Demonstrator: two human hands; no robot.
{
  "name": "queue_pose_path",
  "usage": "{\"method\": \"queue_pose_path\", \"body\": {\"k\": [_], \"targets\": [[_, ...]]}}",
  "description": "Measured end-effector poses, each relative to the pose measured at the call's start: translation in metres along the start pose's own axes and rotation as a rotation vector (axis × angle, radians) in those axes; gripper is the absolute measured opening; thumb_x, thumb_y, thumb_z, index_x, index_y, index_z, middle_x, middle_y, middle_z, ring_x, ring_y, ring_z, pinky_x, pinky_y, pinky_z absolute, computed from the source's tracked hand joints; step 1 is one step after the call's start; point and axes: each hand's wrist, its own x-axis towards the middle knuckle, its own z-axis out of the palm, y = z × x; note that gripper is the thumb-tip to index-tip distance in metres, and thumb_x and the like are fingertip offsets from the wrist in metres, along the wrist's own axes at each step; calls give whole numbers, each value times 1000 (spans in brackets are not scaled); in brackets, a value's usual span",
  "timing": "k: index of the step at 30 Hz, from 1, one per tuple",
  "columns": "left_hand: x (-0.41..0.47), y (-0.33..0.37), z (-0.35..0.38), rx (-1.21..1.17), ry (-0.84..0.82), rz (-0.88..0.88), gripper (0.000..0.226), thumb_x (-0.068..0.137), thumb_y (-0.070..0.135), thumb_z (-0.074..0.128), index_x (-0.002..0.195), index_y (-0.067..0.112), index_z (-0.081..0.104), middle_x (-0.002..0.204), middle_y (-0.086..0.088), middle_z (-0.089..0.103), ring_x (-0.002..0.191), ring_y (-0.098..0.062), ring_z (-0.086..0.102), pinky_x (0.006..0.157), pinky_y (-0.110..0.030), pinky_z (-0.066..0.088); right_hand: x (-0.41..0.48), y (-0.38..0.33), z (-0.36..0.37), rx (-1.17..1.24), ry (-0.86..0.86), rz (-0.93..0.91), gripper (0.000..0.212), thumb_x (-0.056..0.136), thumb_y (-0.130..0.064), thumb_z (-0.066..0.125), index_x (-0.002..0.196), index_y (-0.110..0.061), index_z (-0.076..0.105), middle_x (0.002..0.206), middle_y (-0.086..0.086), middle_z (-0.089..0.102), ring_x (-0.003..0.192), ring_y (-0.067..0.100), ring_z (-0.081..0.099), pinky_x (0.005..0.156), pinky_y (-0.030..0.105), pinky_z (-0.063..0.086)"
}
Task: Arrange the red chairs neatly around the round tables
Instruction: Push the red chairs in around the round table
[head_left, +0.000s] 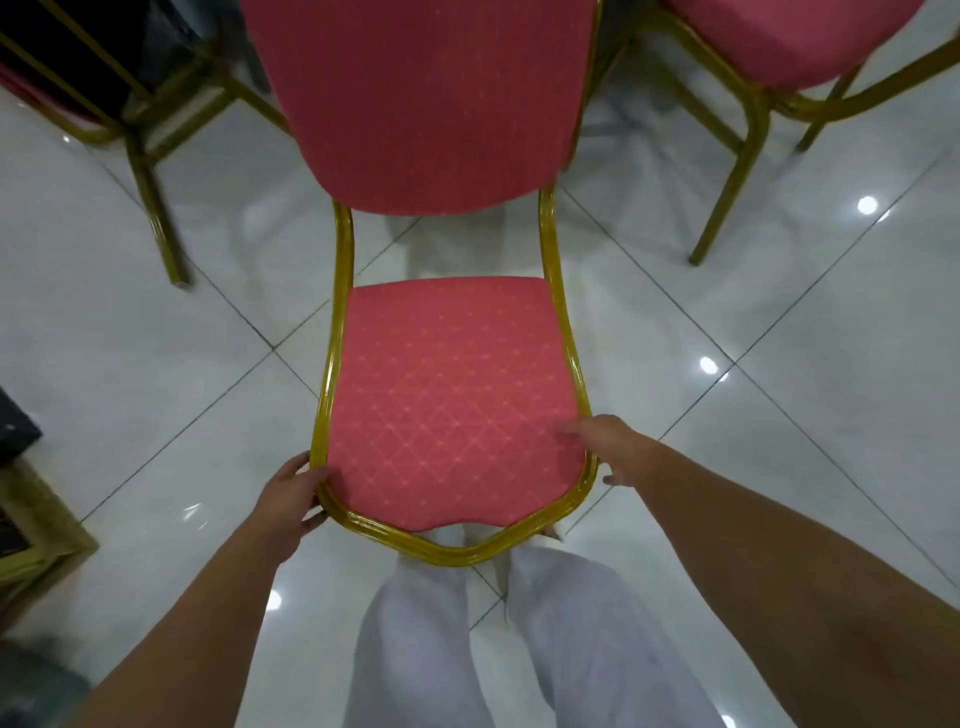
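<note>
Left hand (291, 499) grips red chair (447, 395) frame; right hand (605, 449) rests open on seat

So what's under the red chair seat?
Below the seat front edge, the person's legs in white trousers and shiny floor tiles show. The cushion covers whatever is directly underneath, including the chair's front legs.

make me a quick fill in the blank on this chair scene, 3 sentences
1. The left hand grips the chair at the front corner of its ____ frame.
2. The right hand rests on the chair's ____.
3. The floor is covered in glossy white ____.

Missing words: gold; seat; tiles
</note>
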Motion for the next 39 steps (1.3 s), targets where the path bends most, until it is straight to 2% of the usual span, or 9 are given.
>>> {"method": "queue_pose_path", "body": {"k": [2,7,13,21,24,30,33,37,39], "targets": [[-63,6,-7,19,52,0,45,94,9,61,136,22,52,106,-11,67,96,-27,64,88,-45,51,-61,6,-20,-44,24,-23,50,88,-33,72,128,-11,52,125,6,59,78,14,55,61,26,43],[-206,37,-19,61,-25,-2,26,97,9,54,122,16,56,102,-10,62,89,-25,61,72,-41,53,-197,13,-72,-98,60,-61,60,90,-26,70,140,-7,41,141,13,49,126,32,50,100,50,44],[-293,65,-23,24,-119,56,9,97,11,56,105,8,59,99,-13,59,84,-24,60,64,-36,54,-284,7,-132,-20,107,-98,18,88,-13,72,99,-10,58,93,8,64,80,21,61,70,40,51],[-350,106,-7,-207,-170,184,7,95,9,59,100,4,59,87,-15,51,71,-21,52,68,-35,53,-352,-24,-175,119,222,-235,7,91,-9,62,86,-12,58,63,4,58,60,16,57,56,33,46],[-367,128,-2,-291,-135,242,6,94,10,58,96,5,56,76,-11,45,62,-17,47,64,-34,52,-369,-37,-176,217,246,-312,1,90,-10,58,90,-10,59,75,6,62,68,17,61,57,32,46],[-400,158,-11,-262,-157,423,14,93,11,59,107,11,60,87,-13,60,71,-18,55,71,-38,57,-397,-53,-159,374,300,-512,17,92,-28,52,96,-11,54,92,7,60,86,26,62,85,49,53],[-411,157,-24,-154,-185,505,21,96,10,55,116,16,62,110,-18,65,91,-30,64,72,-39,57,-403,-54,-130,333,391,-740,33,90,-35,53,117,-17,49,106,5,62,86,21,59,72,40,52],[-404,131,-49,-87,-151,475,24,95,9,59,118,15,64,113,-18,67,95,-32,67,81,-41,58,-406,-43,-57,328,384,-852,90,89,-29,61,149,-43,-5,139,1,48,103,33,59,84,41,49],[-395,115,-65,-102,-125,427,24,93,8,60,117,14,64,112,-18,68,92,-30,68,82,-41,58,-408,-38,-20,324,350,-838,89,91,-27,62,153,-36,-1,131,1,55,96,29,61,83,39,50]]}}
